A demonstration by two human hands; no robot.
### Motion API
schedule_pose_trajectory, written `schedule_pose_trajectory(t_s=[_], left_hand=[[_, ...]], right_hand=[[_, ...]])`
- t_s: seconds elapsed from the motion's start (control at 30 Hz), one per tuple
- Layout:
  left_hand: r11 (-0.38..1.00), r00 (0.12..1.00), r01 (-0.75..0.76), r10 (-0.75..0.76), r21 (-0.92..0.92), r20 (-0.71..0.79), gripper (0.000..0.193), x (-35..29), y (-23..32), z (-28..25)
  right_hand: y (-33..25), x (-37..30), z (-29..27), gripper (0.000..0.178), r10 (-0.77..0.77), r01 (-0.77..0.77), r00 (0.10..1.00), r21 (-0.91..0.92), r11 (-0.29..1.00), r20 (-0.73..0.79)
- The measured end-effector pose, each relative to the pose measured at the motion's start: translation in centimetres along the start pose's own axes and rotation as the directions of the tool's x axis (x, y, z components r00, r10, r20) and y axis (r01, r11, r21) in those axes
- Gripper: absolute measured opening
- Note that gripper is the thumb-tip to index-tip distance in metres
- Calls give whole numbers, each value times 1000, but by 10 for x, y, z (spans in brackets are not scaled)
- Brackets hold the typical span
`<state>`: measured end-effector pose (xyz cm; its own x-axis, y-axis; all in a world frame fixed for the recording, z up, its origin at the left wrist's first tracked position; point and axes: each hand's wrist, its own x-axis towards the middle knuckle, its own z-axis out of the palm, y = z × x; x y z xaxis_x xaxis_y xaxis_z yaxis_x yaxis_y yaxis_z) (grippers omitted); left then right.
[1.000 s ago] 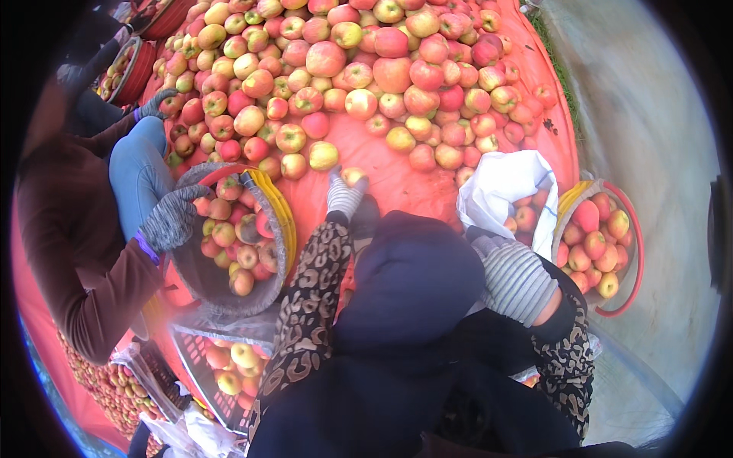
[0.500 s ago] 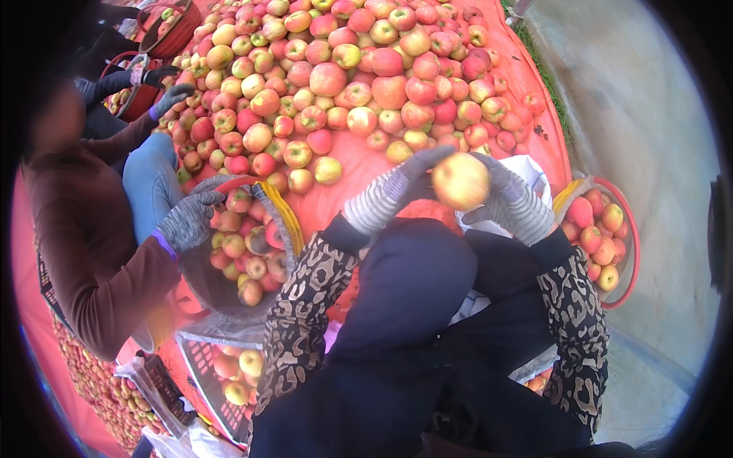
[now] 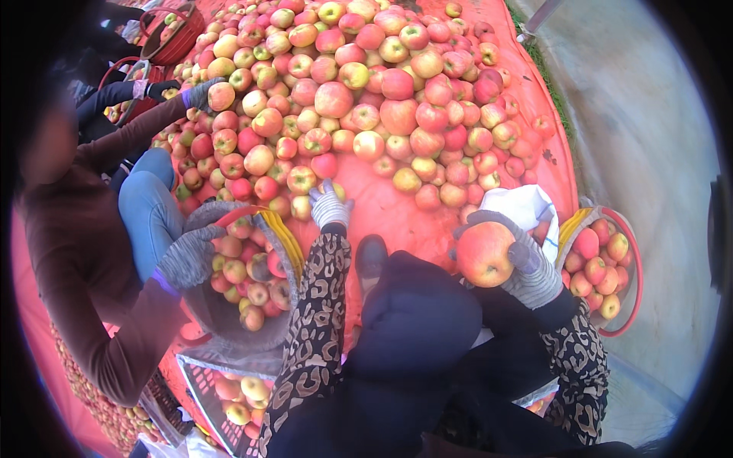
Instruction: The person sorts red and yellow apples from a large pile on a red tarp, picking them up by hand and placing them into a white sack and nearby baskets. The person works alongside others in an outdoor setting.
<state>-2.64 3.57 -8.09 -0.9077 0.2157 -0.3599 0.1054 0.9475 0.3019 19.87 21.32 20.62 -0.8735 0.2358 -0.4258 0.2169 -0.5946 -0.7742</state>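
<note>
My right hand [image 3: 527, 267], in a grey striped knit glove, is closed around a large red-and-yellow apple [image 3: 485, 254] held above my lap. My left hand [image 3: 330, 206] reaches forward to the near edge of a big apple pile [image 3: 336, 99]. Its gloved fingers are around a yellowish apple [image 3: 337, 191], which they partly cover. To the left of my left forearm is a grey-lined basket [image 3: 229, 305] with a red handle, filled with apples. A similar basket [image 3: 626, 305] of apples stands beyond my right arm.
A person [image 3: 84, 252] in a brown top sits at the left, one gloved hand at the pile with an apple. A plastic crate [image 3: 202, 382] of apples lies below. Red baskets [image 3: 187, 42] stand at the far left. A white bag [image 3: 527, 202] lies on the red sheet [image 3: 382, 202].
My hands have parted: the left went forward and left to the pile edge, while the right keeps an apple near my lap. The other person's far hand has taken hold of an apple.
</note>
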Motion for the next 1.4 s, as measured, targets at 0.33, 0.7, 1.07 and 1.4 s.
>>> schedule_pose_trajectory(t_s=[0.33,0.7,1.07,1.4], left_hand=[[47,956,275,95,-960,278,43,-18,-11,-5],[-468,633,774,607,-427,481,85,-123,-12,-83],[-667,777,625,579,-405,245,69,-205,28,-151],[-632,763,639,590,-438,263,83,-287,-138,-165]], right_hand=[[1,1,-26,76,-147,146,983,-24,989,-113],[-12,1,-37,78,-44,46,998,34,998,-53],[-13,-19,83,62,-232,242,964,-776,582,127],[-6,-33,103,50,-91,641,759,-716,277,645]])
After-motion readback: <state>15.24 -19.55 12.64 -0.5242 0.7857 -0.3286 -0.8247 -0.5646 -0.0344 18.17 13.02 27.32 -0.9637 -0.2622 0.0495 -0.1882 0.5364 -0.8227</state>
